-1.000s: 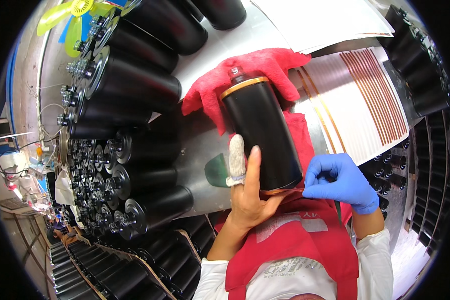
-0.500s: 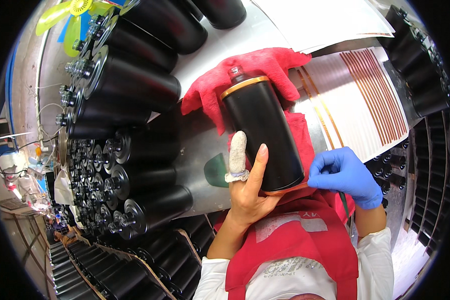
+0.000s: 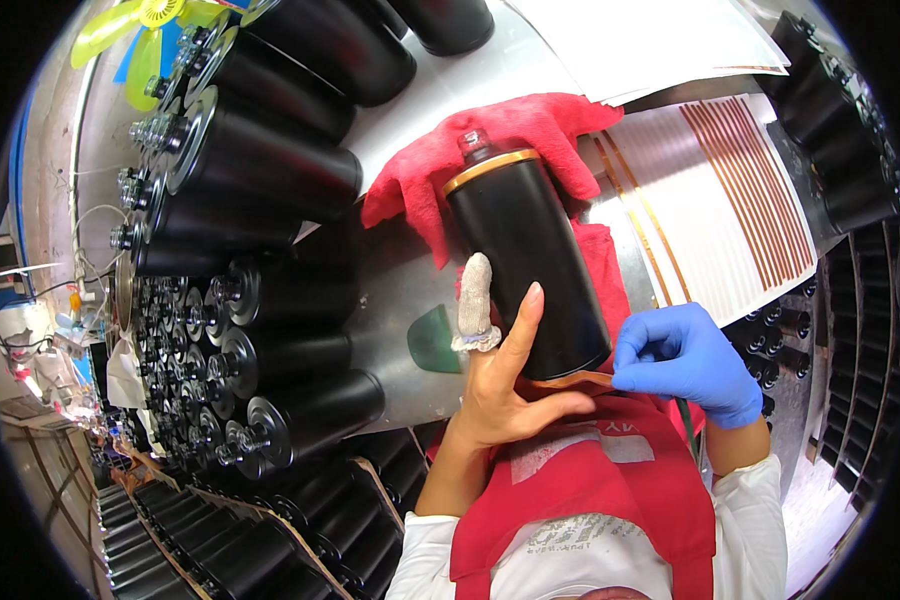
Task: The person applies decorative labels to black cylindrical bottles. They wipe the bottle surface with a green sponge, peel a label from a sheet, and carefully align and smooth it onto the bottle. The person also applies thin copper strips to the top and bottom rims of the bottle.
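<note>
A large black bottle (image 3: 532,265) with a clear neck lies on a red cloth (image 3: 410,190), its neck pointing away from me. One gold band (image 3: 490,172) circles its shoulder. Along the bottle's near end runs a copper-coloured strip (image 3: 575,380), partly off the surface. My right hand (image 3: 685,362), in a blue glove, pinches the strip's right end between thumb and fingertips. My left hand (image 3: 500,390) rests at the bottle's lower left side with fingers spread; one finger wears a pale fabric sleeve. Its thumb stretches toward the strip.
A backing sheet (image 3: 670,215) with several copper strips lies to the right of the bottle. Many black bottles (image 3: 260,165) crowd the left, with more at the far right (image 3: 840,140). A green translucent piece (image 3: 432,342) lies on the metal surface. A yellow-green fan (image 3: 155,30) stands far left.
My left thumb has swung out to the right, away from the bottle's base. The right hand has shifted slightly down and left, with the strip's end now lifted away from the bottle.
</note>
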Available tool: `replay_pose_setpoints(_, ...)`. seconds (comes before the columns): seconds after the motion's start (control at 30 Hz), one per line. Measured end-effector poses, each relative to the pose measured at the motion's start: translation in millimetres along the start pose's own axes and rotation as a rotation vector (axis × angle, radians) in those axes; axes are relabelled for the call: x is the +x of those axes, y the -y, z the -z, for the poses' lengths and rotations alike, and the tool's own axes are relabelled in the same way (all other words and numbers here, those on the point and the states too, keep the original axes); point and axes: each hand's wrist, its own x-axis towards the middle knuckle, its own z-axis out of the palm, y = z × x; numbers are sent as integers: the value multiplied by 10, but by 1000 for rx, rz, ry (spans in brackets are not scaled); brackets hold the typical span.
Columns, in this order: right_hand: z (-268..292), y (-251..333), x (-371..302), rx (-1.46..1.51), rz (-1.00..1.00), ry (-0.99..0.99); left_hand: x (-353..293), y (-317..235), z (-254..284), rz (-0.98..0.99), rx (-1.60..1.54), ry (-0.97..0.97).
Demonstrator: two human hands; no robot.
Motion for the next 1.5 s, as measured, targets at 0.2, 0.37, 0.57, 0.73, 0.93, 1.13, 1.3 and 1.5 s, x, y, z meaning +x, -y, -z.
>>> replay_pose_setpoints(0.2,40,1,-22,-90,-31,-122,-21,120,97,2,-137,80)
replay_pose_setpoints(0.37,39,-8,-21,-104,-21,-125,-46,198,59,-25,-145,58)
replay_pose_setpoints(0.57,44,-18,-33,-104,2,-102,-47,180,53,9,-250,68)
replay_pose_setpoints(0.73,48,-27,-33,-119,-1,-106,-69,238,122,44,-279,123)
replay_pose_setpoints(0.93,51,-30,-25,-117,-12,-119,-82,220,68,19,-217,80)
replay_pose_setpoints(1.13,87,-53,22,-130,-45,-128,-54,200,51,17,-263,44)
replay_pose_setpoints(1.3,125,-90,92,-127,-79,-127,-100,210,57,77,-275,66)
replay_pose_setpoints(1.5,265,-252,227,-124,-54,-159,-7,-88,2,39,17,73)
